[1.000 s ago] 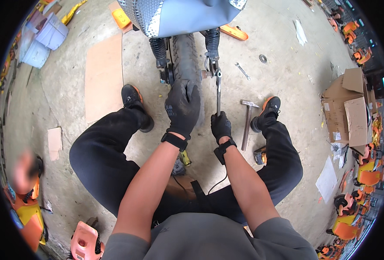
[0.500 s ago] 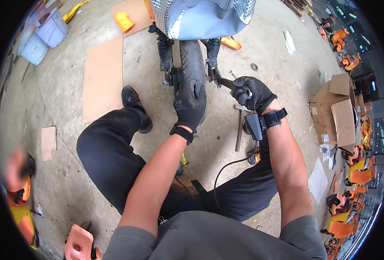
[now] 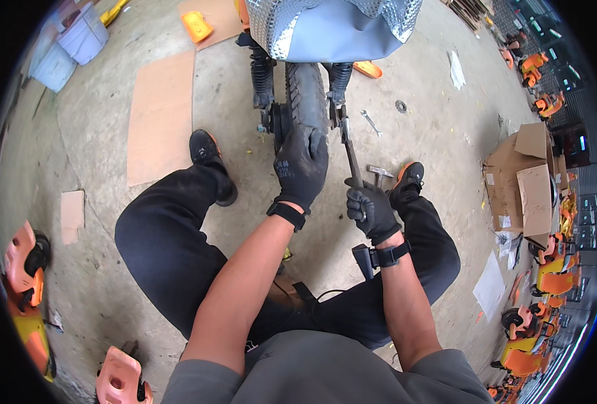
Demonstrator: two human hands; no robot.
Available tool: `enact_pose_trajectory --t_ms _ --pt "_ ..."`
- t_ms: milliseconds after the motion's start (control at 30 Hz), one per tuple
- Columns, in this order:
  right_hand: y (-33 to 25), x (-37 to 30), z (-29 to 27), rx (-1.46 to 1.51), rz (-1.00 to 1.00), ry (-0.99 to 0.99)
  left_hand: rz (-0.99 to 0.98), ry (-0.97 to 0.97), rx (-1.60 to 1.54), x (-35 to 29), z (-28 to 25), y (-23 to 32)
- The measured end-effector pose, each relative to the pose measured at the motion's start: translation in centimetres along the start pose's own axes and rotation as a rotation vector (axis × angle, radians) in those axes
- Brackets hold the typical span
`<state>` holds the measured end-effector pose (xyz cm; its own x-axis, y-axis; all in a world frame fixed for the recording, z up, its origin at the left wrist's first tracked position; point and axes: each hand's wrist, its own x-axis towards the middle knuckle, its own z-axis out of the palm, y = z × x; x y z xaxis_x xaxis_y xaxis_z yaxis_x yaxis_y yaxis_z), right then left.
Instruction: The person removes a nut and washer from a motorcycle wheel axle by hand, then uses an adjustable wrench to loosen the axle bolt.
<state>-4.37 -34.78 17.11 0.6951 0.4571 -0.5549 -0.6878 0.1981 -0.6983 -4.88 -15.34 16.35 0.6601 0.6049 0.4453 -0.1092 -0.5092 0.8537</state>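
Note:
A treaded black tyre [image 3: 305,91] stands upright between two black shock absorbers [image 3: 262,77]. My left hand [image 3: 301,165], in a black glove, is closed over its near side; some of the fingers are hidden. My right hand [image 3: 372,210], gloved too, wraps round the handle of a long metal wrench [image 3: 352,155]. The wrench's far end meets the axle area [image 3: 337,116] at the right of the wheel, and its handle slants back toward me. Just beyond my right hand, a hammer [image 3: 379,172] lies on the floor, partly hidden.
A silver quilted cover [image 3: 342,34] hangs above the wheel. On the concrete to the right lie a small spanner [image 3: 371,122] and a toothed ring [image 3: 400,106]. Flat cardboard [image 3: 160,118] lies left; an open cardboard box [image 3: 517,178] stands right. Orange scooters [image 3: 557,279] line the right edge.
My right hand has swung toward me and left, turning the wrench handle from sideways to pointing back at me. My left hand stays on the tyre. The view has shifted slightly.

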Motion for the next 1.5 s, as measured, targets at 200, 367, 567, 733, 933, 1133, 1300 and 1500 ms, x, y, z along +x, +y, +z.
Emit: enact_pose_trajectory --t_ms 200,367,567,733,933,1133,1300,1500 --pt "-4.6 -0.9 1.3 0.162 0.091 -0.063 -0.008 -0.015 -0.037 0.2 -0.3 0.2" --pt "-4.5 -2.7 2.7 0.126 -0.046 -0.023 0.026 0.027 -0.025 0.2 -0.4 0.5" --pt "5.3 3.3 -1.5 -0.321 0.048 0.429 0.042 0.020 -0.013 0.2 -0.3 0.1" --pt "10.5 6.8 -5.3 -0.568 -0.014 0.685 0.047 0.015 -0.006 0.3 0.2 0.1" --pt "12.3 8.7 -8.3 -0.747 -0.039 0.693 0.028 -0.033 -0.007 0.1 -0.3 0.0" --pt "12.0 10.3 -8.8 -0.699 -0.117 0.692 0.034 -0.018 0.022 -0.1 0.1 -0.3" --pt "11.9 11.4 -9.7 -0.731 -0.159 0.679 0.058 -0.015 0.040 0.0 0.2 -0.4" --pt "12.0 13.6 -12.4 -1.059 -0.272 0.704 0.073 0.002 0.068 -0.1 0.3 0.2"
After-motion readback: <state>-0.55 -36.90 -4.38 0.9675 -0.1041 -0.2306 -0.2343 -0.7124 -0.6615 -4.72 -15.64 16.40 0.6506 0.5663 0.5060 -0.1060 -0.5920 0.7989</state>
